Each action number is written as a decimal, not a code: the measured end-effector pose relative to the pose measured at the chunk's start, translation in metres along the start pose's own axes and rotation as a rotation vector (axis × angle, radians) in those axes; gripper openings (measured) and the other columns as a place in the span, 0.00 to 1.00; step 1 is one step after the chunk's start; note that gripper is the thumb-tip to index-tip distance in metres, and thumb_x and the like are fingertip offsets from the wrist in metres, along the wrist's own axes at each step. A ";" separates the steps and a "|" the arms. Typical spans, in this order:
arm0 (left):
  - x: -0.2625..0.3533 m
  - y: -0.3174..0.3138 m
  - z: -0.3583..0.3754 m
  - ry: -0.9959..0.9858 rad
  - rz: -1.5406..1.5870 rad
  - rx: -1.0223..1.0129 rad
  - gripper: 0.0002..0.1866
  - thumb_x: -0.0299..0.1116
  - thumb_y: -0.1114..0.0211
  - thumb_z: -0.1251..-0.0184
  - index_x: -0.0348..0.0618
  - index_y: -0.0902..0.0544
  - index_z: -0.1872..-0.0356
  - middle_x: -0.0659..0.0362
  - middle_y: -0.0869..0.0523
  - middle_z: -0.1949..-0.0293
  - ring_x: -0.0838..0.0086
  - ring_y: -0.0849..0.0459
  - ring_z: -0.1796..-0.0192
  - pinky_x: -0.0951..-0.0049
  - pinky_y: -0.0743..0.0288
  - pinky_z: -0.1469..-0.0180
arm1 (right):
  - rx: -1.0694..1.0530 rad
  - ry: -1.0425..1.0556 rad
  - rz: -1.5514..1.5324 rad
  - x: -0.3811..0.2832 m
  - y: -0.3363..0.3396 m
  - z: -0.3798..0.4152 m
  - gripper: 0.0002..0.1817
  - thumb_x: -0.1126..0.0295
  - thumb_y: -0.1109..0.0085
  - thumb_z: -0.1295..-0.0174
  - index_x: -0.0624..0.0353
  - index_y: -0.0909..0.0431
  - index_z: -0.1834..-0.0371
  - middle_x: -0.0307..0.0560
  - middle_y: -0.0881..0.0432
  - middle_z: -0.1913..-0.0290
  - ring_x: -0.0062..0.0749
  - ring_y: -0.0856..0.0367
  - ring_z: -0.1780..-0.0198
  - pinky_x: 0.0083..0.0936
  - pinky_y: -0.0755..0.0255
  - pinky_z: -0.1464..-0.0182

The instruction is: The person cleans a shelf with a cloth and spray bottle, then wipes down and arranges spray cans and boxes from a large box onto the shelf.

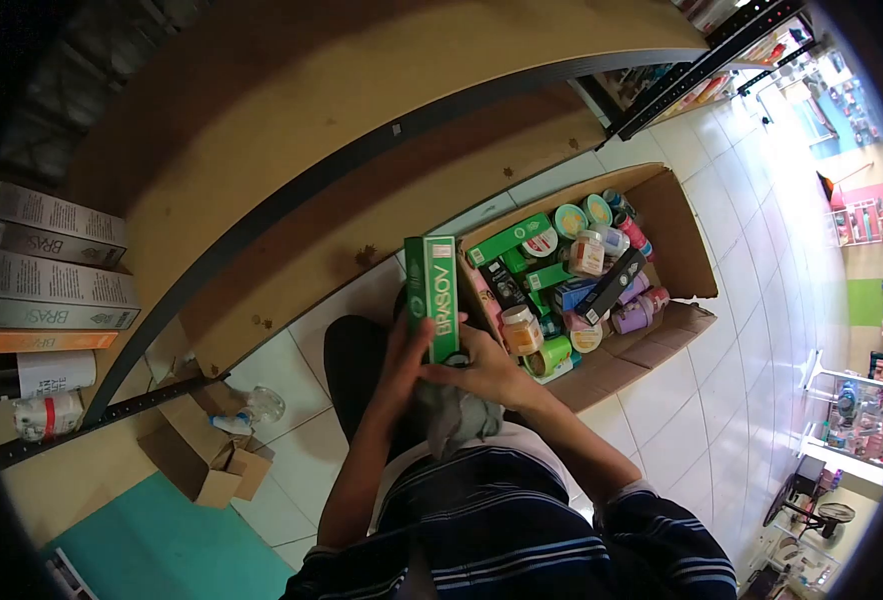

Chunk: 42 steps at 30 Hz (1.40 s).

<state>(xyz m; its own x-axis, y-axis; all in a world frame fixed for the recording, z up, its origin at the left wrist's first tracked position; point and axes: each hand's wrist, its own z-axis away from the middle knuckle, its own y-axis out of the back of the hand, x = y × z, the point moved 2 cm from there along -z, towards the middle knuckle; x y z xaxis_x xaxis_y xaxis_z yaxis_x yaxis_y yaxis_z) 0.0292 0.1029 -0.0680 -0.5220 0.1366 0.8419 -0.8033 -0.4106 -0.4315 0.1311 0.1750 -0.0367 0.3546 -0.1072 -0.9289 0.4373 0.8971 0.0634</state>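
A slim green carton printed BRASOV (432,292) stands out in front of my lap, its lettering running lengthwise. My left hand (402,362) is closed along its left side. Around the carton's lower end on the right, my right hand (489,372) is closed too. A crumpled grey cloth (457,418) hangs just below both hands, close to my striped shirt. Beside my right hand is a big open cardboard box (684,215) holding jars, tubs, bottles and more green cartons. An orange-filled jar (522,328) lies at its near side.
A brown shelf with a dark curved-looking edge (397,130) spans the upper left. Grey and orange BRASOV cartons (62,285) are stacked at the far left. A small opened cardboard box (200,450) and a clear plastic bottle (265,405) lie on the tiled floor (652,400).
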 end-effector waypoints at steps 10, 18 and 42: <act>-0.002 0.004 0.028 -0.059 0.274 0.298 0.28 0.55 0.58 0.35 0.40 0.35 0.47 0.58 0.26 0.56 0.77 0.26 0.55 0.76 0.29 0.57 | 0.547 0.476 -0.086 -0.063 -0.011 -0.038 0.17 0.74 0.45 0.49 0.66 0.31 0.55 0.55 0.29 0.52 0.38 0.28 0.52 0.26 0.34 0.53; 0.025 0.036 0.039 -0.201 0.158 0.403 0.31 0.57 0.66 0.34 0.38 0.32 0.48 0.55 0.25 0.52 0.69 0.26 0.52 0.69 0.34 0.46 | 0.221 0.860 0.474 -0.063 -0.064 0.007 0.25 0.78 0.50 0.50 0.65 0.35 0.45 0.59 0.38 0.41 0.53 0.44 0.37 0.41 0.45 0.40; 0.034 0.024 0.073 -0.004 0.535 0.132 0.26 0.29 0.41 0.58 0.34 0.31 0.53 0.50 0.22 0.68 0.63 0.19 0.74 0.70 0.21 0.75 | 0.341 0.677 0.336 -0.081 -0.032 -0.027 0.23 0.56 0.46 0.49 0.66 0.30 0.59 0.55 0.30 0.56 0.48 0.34 0.53 0.36 0.42 0.49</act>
<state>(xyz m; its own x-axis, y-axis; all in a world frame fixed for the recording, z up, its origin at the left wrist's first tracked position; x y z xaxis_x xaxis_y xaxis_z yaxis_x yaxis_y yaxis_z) 0.0129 0.0323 -0.0259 -0.8461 -0.1256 0.5179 -0.3834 -0.5316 -0.7553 0.0663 0.1667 0.0269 -0.0157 0.5226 -0.8524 0.6617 0.6446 0.3830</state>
